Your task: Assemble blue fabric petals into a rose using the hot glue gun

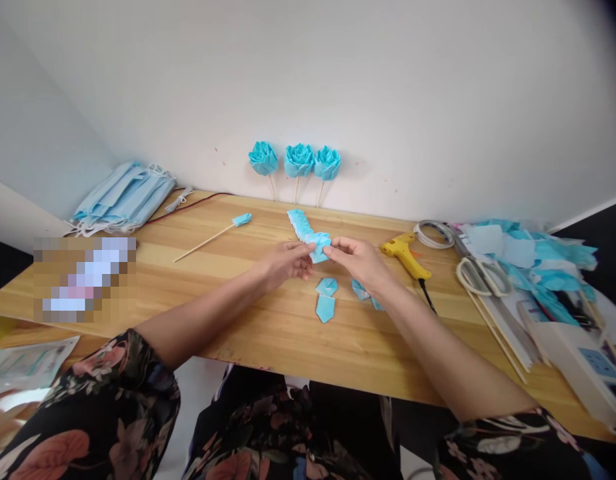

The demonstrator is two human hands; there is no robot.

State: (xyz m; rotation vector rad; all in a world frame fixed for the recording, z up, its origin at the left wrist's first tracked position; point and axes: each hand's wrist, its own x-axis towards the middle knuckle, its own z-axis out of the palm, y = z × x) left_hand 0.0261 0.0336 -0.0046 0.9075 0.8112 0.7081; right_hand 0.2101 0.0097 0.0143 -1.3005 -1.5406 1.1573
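Observation:
Between the fingertips of my left hand (291, 259) and my right hand (355, 257) is a light-blue folded petal (320, 247), pinched from both sides above the table. Just behind it lies a row of overlapping blue petals (300, 224); whether the held petal touches the row I cannot tell. Nearer to me, two loose blue petals (326, 300) rest on the wood. More blue pieces (361, 289) are partly hidden under my right wrist. To the left, a thin wooden stick (203, 243) with a small blue bud (242, 219) at its tip lies flat.
Three blue flowers (299, 160) on sticks lean against the wall. A yellow glue gun (407, 255), coiled cable (434, 234), scissors (484, 276), blue scraps (533, 253) and a white power strip (581, 363) sit right. Stacked face masks (123, 197) and a blurred-out object (85, 277) lie left.

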